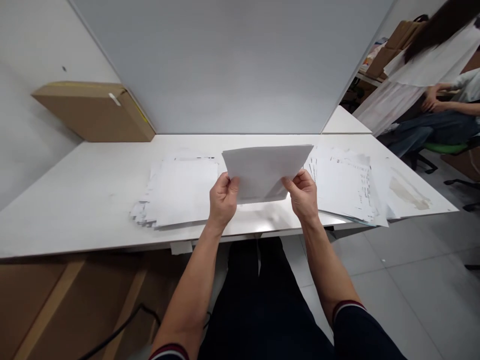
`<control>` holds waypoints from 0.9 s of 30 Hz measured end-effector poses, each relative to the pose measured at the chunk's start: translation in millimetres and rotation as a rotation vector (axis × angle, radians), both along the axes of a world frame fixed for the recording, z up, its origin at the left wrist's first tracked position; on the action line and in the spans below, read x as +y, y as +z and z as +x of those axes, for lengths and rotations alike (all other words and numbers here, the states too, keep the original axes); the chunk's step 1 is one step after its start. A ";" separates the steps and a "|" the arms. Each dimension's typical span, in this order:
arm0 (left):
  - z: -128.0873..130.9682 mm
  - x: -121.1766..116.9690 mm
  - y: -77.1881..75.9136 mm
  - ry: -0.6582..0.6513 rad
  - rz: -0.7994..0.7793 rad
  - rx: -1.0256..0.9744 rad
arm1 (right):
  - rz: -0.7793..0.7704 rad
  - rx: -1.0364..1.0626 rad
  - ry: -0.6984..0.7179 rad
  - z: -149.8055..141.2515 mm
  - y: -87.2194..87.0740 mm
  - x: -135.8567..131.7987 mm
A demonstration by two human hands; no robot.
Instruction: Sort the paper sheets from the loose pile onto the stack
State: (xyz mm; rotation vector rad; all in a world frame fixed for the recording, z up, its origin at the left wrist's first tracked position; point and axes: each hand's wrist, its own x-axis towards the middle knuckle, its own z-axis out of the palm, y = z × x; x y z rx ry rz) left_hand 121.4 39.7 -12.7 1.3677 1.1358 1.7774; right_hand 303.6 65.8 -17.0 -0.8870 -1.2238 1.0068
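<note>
Between my two hands, tilted up above the front of the desk, is a thin stack of white paper sheets (264,170). My left hand (224,197) pinches its left edge, thumb on the near face. On the opposite edge my right hand (303,195) grips in the same way. No print shows on the face turned to me; how many sheets there are I cannot tell. To the left lies a loose paper pile (183,192) with uneven edges. A second, fanned-out pile of printed paper (341,190) lies to the right, close to my right hand.
The white desk (93,200) meets an upright grey-white panel (240,65) at the back. A cardboard box (93,112) leans at the back left. Brown cardboard (48,300) and a black cable (123,322) are below. At right, two people (446,105) are near chairs.
</note>
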 end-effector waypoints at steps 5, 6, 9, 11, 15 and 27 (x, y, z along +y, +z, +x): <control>1.8 2.0 -22.7 -0.009 -0.044 -0.033 | -0.086 -0.025 0.082 -7.9 -28.5 1.2; 2.1 2.5 -25.6 -0.008 -0.058 -0.032 | -0.100 -0.040 0.087 -8.1 -31.7 1.3; 3.1 3.2 -28.4 0.013 -0.071 -0.032 | -0.099 -0.075 0.080 -6.5 -32.3 0.5; 3.8 3.6 -28.5 0.020 -0.056 -0.026 | -0.083 -0.082 0.085 -5.3 -29.2 -0.7; 5.8 3.5 -29.4 0.009 -0.065 -0.036 | -0.085 -0.095 0.117 -5.4 -29.5 -2.4; 0.8 7.8 -46.7 0.002 -0.118 -0.184 | 0.258 -0.977 0.006 25.9 65.0 -19.3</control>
